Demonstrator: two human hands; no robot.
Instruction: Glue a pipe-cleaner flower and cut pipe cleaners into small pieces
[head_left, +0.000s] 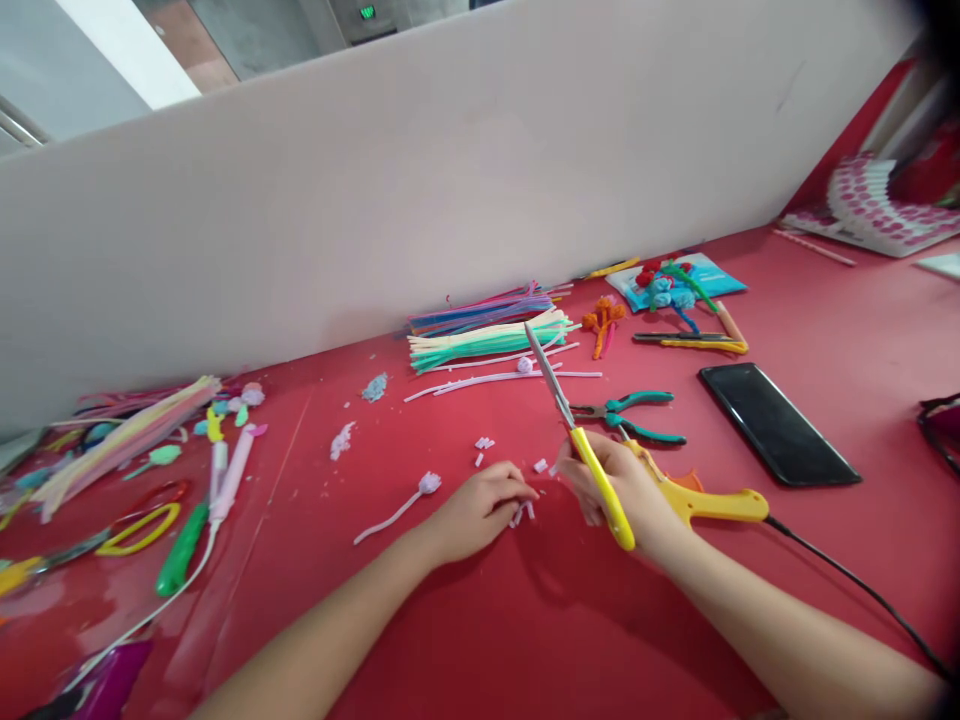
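My left hand [480,510] rests on the red table with its fingers curled together. Short pale-purple pipe cleaner pieces [523,513] show at its fingertips, partly hidden by them. In my right hand [611,480] is a pair of scissors [553,378] with yellow handles, its blades pointing up and away from me. More cut pieces [484,442] lie just beyond my hands. Left of my left hand is a pale-purple pipe cleaner stem with a curled ball [429,484] at its end.
Bundled pipe cleaners [487,345] lie near the white partition [420,200]. Teal-handled pliers [637,405], a yellow glue gun [720,503] with a cord, and a black phone [776,420] are at right. Another glue gun [232,470] and other scissors [139,530] lie left.
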